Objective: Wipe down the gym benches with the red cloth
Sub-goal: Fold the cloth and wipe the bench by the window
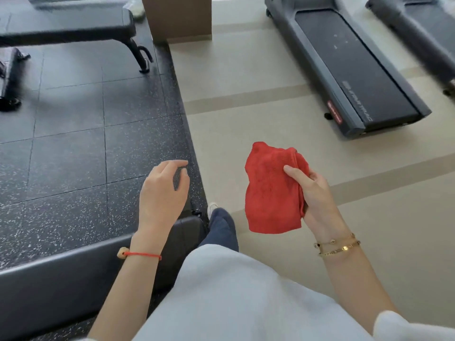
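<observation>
A red cloth (270, 193) hangs folded in the air over the beige floor, gripped along its right side by my right hand (315, 193). My left hand (162, 190) hovers to its left with fingers loosely curled and nothing in it. A black padded gym bench (61, 274) runs across the lower left, just below my left forearm. A second black bench (69, 23) stands at the top left on the dark rubber floor.
A dark treadmill (344, 67) lies at the upper right, with part of another (418, 28) beyond it. A brown column (177, 16) stands at top centre. More black equipment (9, 77) sits at the left edge. My own leg and shoe (219, 225) show below.
</observation>
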Tool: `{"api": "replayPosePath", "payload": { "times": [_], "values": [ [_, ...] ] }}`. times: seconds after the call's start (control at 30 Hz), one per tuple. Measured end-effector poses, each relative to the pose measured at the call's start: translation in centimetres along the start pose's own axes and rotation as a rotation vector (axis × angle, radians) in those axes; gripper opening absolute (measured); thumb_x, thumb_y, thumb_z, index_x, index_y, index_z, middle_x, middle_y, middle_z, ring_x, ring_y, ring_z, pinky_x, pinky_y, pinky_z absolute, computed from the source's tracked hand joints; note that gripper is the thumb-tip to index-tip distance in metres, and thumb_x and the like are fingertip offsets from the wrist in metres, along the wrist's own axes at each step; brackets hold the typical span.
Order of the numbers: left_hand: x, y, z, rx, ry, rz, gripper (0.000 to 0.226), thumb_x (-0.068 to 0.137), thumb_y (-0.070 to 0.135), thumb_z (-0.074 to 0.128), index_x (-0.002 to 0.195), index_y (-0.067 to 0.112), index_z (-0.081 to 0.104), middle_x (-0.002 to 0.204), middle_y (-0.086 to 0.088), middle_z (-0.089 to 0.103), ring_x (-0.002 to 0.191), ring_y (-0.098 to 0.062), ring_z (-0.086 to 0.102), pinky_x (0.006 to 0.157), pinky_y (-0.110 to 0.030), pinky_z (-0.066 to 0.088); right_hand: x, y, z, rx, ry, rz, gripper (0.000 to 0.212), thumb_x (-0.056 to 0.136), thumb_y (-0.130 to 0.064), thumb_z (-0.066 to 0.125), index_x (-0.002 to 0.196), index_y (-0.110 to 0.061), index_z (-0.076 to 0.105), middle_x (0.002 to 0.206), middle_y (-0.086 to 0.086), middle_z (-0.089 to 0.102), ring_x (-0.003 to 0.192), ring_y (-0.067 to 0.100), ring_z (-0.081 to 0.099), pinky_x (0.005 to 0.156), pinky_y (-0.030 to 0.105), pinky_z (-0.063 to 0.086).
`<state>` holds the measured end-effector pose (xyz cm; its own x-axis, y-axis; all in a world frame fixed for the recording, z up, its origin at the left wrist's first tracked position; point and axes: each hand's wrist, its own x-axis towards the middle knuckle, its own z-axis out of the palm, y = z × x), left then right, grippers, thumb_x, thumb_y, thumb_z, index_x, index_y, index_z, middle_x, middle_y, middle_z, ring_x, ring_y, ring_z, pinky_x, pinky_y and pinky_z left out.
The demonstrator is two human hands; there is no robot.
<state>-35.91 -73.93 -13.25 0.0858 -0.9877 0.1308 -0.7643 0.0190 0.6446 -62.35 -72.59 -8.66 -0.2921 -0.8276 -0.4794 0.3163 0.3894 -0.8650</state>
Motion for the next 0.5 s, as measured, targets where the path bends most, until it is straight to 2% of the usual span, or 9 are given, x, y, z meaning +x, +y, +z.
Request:
{"api": "replayPosePath", "payload": {
  "times": [0.1,0.23,0.5],
  "values": [
    [7.9,0.0,0.2,0.011,0.021,-0.025,0.024,0.098,0.022,0.052,0.116,0.019,0.066,0.117,0.004,0.067,0.108,-0.016,0.06,0.09,-0.03,0.048,6.9,-3.2,3.8,-0.003,-0.022,0.022,0.028,0.088,-0.013,0.067,0.115,-0.007,0.067,0.109,0.012,0.073,0.101,0.026,0.07,0.082,0.036,0.057],
    [17.1,-0.9,-1.0,0.045,0.066,-0.038,0.024,0.098,0.021,0.052,0.116,0.018,0.066,0.116,0.004,0.067,0.107,-0.016,0.06,0.091,-0.029,0.047,14.7,-7.1,9.8,-0.024,-0.103,0.03,0.03,0.088,-0.015,0.067,0.117,-0.008,0.067,0.113,0.012,0.071,0.102,0.026,0.07,0.082,0.036,0.056],
    [29.7,-4.6,-3.2,0.102,0.145,-0.155,0.024,0.097,0.021,0.053,0.116,0.018,0.066,0.116,0.003,0.068,0.103,-0.017,0.063,0.091,-0.032,0.05,26.2,-12.3,22.7,-0.031,-0.238,0.056,0.026,0.089,-0.011,0.065,0.114,-0.008,0.068,0.11,0.011,0.072,0.1,0.025,0.069,0.084,0.036,0.057]
  ]
}}
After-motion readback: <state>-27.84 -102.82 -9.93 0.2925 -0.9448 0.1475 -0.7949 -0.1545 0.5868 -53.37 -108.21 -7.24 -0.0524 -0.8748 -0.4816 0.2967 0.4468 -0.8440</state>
